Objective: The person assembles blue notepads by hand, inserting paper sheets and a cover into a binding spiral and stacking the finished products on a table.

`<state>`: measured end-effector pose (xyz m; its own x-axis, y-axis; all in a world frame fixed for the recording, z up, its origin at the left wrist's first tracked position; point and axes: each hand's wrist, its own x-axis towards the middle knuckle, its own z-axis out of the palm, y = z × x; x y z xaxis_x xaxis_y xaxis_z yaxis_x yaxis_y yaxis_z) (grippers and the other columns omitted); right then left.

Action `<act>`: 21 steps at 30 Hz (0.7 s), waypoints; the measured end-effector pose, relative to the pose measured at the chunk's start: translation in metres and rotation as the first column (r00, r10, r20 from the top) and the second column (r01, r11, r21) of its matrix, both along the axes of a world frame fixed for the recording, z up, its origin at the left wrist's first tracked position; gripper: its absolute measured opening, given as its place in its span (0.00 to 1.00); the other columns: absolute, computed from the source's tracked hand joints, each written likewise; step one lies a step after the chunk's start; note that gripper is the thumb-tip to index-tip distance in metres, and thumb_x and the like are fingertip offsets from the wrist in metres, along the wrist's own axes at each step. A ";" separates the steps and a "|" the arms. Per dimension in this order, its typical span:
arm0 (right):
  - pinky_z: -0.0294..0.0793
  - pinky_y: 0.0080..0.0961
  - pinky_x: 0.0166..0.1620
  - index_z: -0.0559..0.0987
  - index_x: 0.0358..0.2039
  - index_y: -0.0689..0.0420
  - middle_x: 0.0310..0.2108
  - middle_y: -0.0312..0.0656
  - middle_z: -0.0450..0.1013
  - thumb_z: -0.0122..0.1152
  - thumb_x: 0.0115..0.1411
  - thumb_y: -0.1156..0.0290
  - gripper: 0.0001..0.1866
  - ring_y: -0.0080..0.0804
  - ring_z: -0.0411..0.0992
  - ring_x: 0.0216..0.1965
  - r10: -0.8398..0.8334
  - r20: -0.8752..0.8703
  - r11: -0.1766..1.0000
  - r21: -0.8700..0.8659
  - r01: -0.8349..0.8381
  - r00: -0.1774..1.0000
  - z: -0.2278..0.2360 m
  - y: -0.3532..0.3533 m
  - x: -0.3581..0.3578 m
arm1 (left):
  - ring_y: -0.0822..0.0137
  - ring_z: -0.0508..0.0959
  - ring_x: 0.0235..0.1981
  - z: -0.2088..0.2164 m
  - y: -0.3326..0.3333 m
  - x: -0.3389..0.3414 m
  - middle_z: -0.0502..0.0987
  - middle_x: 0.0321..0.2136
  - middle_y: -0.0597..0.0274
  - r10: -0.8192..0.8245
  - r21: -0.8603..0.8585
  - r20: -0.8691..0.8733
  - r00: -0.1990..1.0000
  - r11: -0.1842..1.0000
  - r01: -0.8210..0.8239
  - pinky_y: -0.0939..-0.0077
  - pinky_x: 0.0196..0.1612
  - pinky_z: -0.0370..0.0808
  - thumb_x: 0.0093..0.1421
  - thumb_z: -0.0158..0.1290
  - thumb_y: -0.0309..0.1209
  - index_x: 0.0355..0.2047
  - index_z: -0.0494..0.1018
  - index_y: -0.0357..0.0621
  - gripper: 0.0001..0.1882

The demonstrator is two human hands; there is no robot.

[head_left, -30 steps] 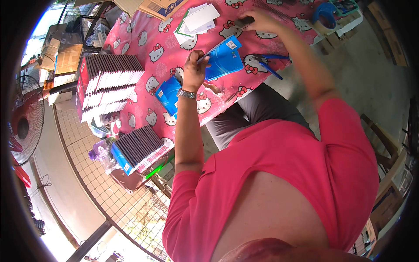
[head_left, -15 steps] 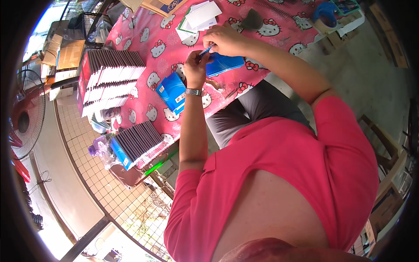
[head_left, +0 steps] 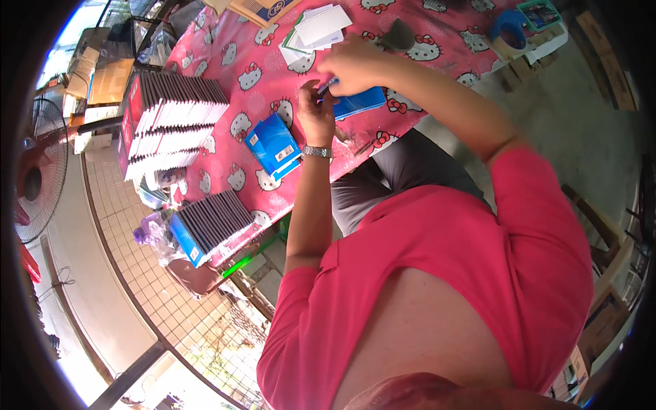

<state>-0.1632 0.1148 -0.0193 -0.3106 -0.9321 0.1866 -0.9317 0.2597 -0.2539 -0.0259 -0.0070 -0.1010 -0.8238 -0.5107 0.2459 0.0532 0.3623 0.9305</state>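
My left hand (head_left: 316, 113), with a wristwatch on the wrist, and my right hand (head_left: 352, 68) meet over a blue spiral notebook (head_left: 362, 104) lying on the pink cartoon-cat tablecloth (head_left: 273, 68). Both sets of fingers pinch a thin blue pen (head_left: 327, 85) between them; most of the pen is hidden. A second stack of blue notebooks (head_left: 275, 145) lies just to the left of my left wrist. My grey-clad knees show under the table edge.
Rows of dark-edged notebooks stand in a red box (head_left: 171, 116) at the left and in a smaller pack (head_left: 213, 220) at the table corner. White cards (head_left: 318, 27), a dark object (head_left: 400, 34) and a blue tape dispenser (head_left: 509, 24) lie beyond. A fan (head_left: 37, 178) stands far left.
My right hand has come back from the far side of the table and joined my left hand. The left hand has lifted slightly off the blue notebook with the pen.
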 end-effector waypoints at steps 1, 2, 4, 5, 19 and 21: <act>0.72 0.39 0.44 0.81 0.39 0.53 0.30 0.43 0.78 0.62 0.51 0.59 0.16 0.41 0.77 0.37 -0.056 0.047 0.972 -0.226 0.066 0.997 0.006 0.008 0.001 | 0.75 0.78 0.32 -0.003 -0.005 -0.001 0.76 0.32 0.61 -0.017 -0.061 -0.046 0.999 0.998 0.014 0.79 0.32 0.82 0.58 0.56 0.18 0.42 0.69 0.38 0.12; 0.71 0.38 0.46 0.81 0.40 0.53 0.31 0.43 0.78 0.63 0.52 0.61 0.16 0.41 0.77 0.38 -0.122 0.105 0.889 -0.431 0.156 0.987 0.009 0.023 0.000 | 0.74 0.78 0.31 0.003 0.001 -0.003 0.76 0.32 0.60 -0.065 -0.067 -0.052 0.997 0.996 0.061 0.79 0.31 0.83 0.60 0.55 0.19 0.41 0.69 0.37 0.10; 0.69 0.43 0.49 0.81 0.40 0.52 0.36 0.42 0.78 0.62 0.53 0.62 0.14 0.42 0.75 0.43 -0.188 0.333 0.873 -0.373 0.313 0.924 0.003 0.045 -0.002 | 0.72 0.80 0.29 0.000 -0.003 0.000 0.76 0.32 0.60 -0.066 -0.126 -0.131 0.989 0.991 0.050 0.78 0.29 0.82 0.60 0.55 0.21 0.40 0.70 0.36 0.09; 0.68 0.46 0.51 0.81 0.40 0.52 0.38 0.41 0.78 0.61 0.53 0.63 0.14 0.42 0.74 0.46 -0.236 0.441 0.860 -0.320 0.397 0.866 0.000 0.055 -0.002 | 0.71 0.80 0.28 0.002 -0.002 -0.001 0.76 0.32 0.60 -0.066 -0.141 -0.071 0.995 0.988 0.056 0.78 0.28 0.82 0.61 0.56 0.22 0.39 0.70 0.36 0.08; 0.45 0.57 0.60 0.80 0.36 0.42 0.35 0.24 0.73 0.62 0.56 0.67 0.07 0.26 0.66 0.52 -0.039 0.323 0.998 -0.029 0.051 0.945 -0.019 0.008 0.008 | 0.68 0.83 0.30 0.008 -0.007 0.009 0.80 0.29 0.58 -0.093 0.341 0.078 0.993 0.938 0.061 0.81 0.32 0.77 0.59 0.57 0.23 0.38 0.74 0.30 0.09; 0.43 0.58 0.61 0.81 0.35 0.43 0.34 0.25 0.73 0.60 0.58 0.67 0.05 0.26 0.67 0.51 -0.021 0.171 0.995 -0.094 0.038 0.985 -0.026 0.007 0.010 | 0.68 0.83 0.30 0.008 -0.005 0.007 0.80 0.29 0.57 -0.057 0.300 0.098 0.994 0.954 0.025 0.81 0.31 0.77 0.59 0.57 0.24 0.36 0.74 0.30 0.08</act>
